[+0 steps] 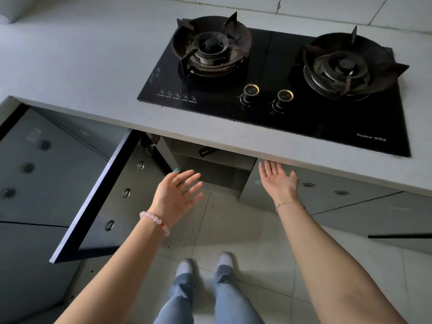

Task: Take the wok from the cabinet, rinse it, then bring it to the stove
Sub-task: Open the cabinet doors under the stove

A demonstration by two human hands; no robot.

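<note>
There are one stove [210, 106], two burners [211, 46] [341, 64], two knobs [251, 91] [284, 97], one open cabinet door [112, 206] and two hands [175, 192] [279, 181].

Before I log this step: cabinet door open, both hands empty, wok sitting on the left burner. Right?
No. In the head view the left burner is bare, no wok visible. The cabinet door is open; left hand and right hand are empty.
</note>
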